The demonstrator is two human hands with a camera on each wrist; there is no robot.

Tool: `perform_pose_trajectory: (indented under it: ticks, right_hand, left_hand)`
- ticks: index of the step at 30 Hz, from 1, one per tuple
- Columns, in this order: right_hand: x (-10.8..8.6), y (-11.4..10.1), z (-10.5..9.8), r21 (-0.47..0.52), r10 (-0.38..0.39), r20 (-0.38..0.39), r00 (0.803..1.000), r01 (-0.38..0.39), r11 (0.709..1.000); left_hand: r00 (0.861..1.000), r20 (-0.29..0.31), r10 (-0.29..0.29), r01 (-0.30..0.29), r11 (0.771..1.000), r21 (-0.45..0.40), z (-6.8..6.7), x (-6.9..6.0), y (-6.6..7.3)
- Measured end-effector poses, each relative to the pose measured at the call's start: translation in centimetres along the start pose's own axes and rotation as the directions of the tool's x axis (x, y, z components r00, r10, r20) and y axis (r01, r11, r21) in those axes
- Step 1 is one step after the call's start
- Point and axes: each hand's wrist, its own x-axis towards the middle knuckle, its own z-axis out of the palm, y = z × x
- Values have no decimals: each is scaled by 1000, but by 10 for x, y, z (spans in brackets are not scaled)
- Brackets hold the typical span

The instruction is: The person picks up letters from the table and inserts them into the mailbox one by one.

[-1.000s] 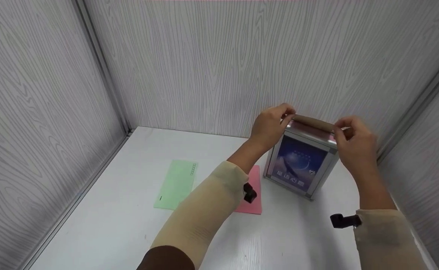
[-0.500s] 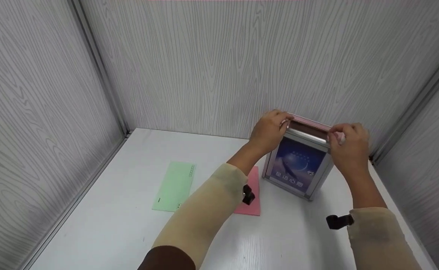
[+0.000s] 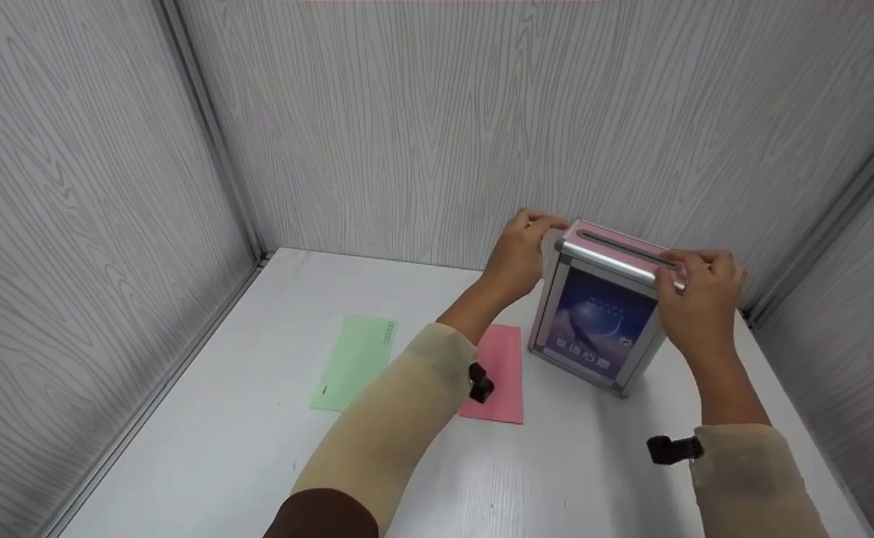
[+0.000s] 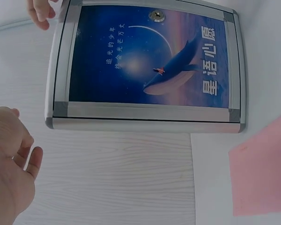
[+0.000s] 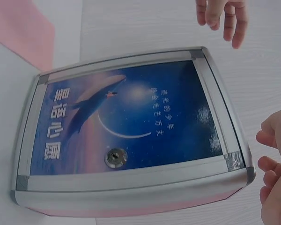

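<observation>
A silver-framed slotted letter box (image 3: 599, 317) stands upright at the right of the table. It has a pink top and a dark blue whale picture on its front. The slot (image 3: 624, 248) in the top shows as a dark line with nothing standing out of it. My left hand (image 3: 515, 258) is beside the top left corner, fingers loosely bent and holding nothing; the left wrist view shows it apart from the box. At the top right corner, my right hand (image 3: 702, 306) has its fingers over the slot's end. The right wrist view shows these fingers loosely bent, with nothing between them.
A green envelope (image 3: 355, 359) lies flat on the white table (image 3: 205, 418), left of centre. Between it and the box lies a pink envelope (image 3: 503, 377), partly behind my left forearm. Grey wood-grain panels (image 3: 407, 134) enclose the back and sides.
The brown envelope both hands pinched above the slot has gone down into the box and out of sight. My left hand has let go and drawn left; my right fingers have loosened.
</observation>
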Motion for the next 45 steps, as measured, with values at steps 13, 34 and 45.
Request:
perform_pose_trajectory:
  ticks: [13,34,45]
  right_hand:
    - [-62,-20,30,317,128,132,983,-164,934]
    - [-139,29,137,273,264,583,769,-491,827]
    - [-153,38,155,220,208,671,712,-458,861]
  left_hand:
    - [982,-63,-179,166,971,-175,-5,-30,-70]
    - [873,224,-432,482,835,-265,44,-117,-149]
    - [782,365,-506,580,805,-124,51,-126,-161]
